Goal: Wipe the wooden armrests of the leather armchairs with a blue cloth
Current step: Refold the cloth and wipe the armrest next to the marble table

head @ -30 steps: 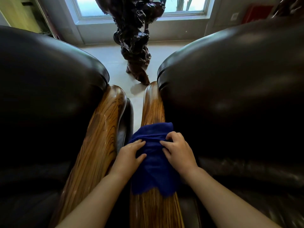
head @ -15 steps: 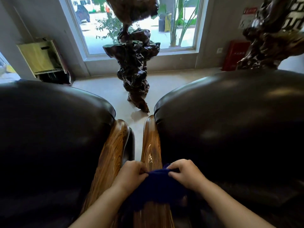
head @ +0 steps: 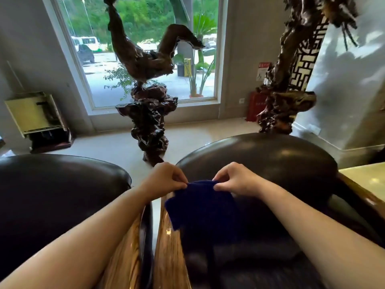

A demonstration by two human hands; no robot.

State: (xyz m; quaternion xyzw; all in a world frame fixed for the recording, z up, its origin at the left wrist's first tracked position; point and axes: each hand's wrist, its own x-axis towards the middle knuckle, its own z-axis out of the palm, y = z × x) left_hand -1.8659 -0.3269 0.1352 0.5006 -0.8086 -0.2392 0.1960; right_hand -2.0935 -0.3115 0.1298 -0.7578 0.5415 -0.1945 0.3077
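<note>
Item: blue cloth (head: 203, 205). Lifted clear of the wood, hanging by its upper edge, which runs left to right between the two hands; the body of the cloth drapes down and toward the viewer, in front of the right-hand leather armchair (head: 270, 159).

Item: left hand (head: 164, 178). Fingers curled, thumb and fingertips pinching the cloth's upper left corner.

Item: right hand (head: 233, 178). Likewise curled, pinching the upper right corner. Both hands sit level and close together, equally near the cloth.

Item: wooden armrest of the right chair (head: 168, 257). Striped grain, glossy. Its long axis runs away from the viewer; it lies directly below and slightly left of the hanging cloth, nearer the left hand.

Item: wooden armrest of the left chair (head: 125, 263). Parallel to the first, across a narrow gap, partly hidden behind the left forearm.

Item: left-hand leather armchair (head: 58, 184).

Judgement: the cloth appears held up for refolding or repositioning. The next wipe calls for lowering it onto an armrest and stroking along the grain, lengthwise.

Background: root-carving sculpture (head: 150, 113) standing before a window (head: 145, 49).
</note>
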